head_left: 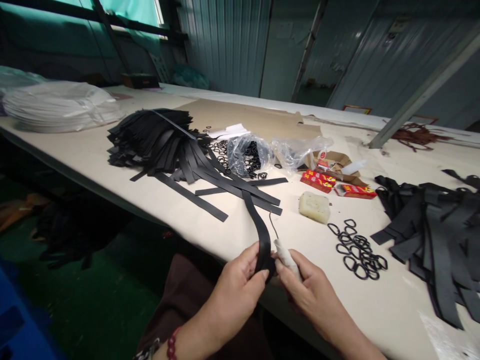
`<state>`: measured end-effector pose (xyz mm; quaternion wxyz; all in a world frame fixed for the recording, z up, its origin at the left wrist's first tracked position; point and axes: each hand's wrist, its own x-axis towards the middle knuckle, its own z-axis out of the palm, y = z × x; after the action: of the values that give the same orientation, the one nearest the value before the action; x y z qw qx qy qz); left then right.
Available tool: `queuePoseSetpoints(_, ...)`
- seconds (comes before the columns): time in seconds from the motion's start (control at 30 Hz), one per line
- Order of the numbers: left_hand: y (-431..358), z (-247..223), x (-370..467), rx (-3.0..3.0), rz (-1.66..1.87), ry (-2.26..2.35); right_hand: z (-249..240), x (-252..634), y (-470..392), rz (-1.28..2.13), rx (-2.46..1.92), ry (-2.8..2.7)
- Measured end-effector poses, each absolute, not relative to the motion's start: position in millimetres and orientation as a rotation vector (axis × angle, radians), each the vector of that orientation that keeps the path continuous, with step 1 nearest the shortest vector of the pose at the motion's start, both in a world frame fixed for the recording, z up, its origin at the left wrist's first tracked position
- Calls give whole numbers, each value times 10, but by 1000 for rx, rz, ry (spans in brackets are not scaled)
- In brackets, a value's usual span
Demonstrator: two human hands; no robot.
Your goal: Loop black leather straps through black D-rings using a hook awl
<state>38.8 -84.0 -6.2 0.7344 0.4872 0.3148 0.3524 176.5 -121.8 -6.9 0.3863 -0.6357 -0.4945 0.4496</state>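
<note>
My left hand (240, 282) pinches a black strap (261, 227) near its lower end, where it folds over. From there the strap curves up and away toward loose straps (240, 187) on the table. Close beside it, my right hand (311, 285) is closed around the pale wrapped handle of a hooked awl (287, 257). The awl's thin bent metal tip points up and away from me. My right fingertips are next to the folded strap end; whether they also touch it I cannot tell. Black D-shaped rings (358, 250) lie in a loose group to the right.
A big bundle of black straps (150, 137) lies at left, another pile (431, 225) at right. Behind are a plastic bag of rings (249, 155), red boxes (318, 181) and a yellowish block (314, 207). A slanted metal post (408, 80) stands at the back right.
</note>
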Motion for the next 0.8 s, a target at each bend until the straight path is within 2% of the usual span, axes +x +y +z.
queuePoseSetpoints(0.1,-838,-51,405,1150,808,717,-62,1789,-1201,949,-1668,-1298)
queuePoseSetpoints(0.3,-803,49,404,911,753,577,-85,1814,-1169,1147,-1641,-1183)
queuePoseSetpoints(0.47,-766,61,344,712,726,582,13,1763,-1211,979,-1572,-1395)
queuePoseSetpoints(0.6,-741,-25,280,764,720,719,49,1728,-1241,914,-1391,-1611)
queuePoseSetpoints(0.8,-735,-113,227,965,780,786,-11,1682,-1153,850,-1398,-1551)
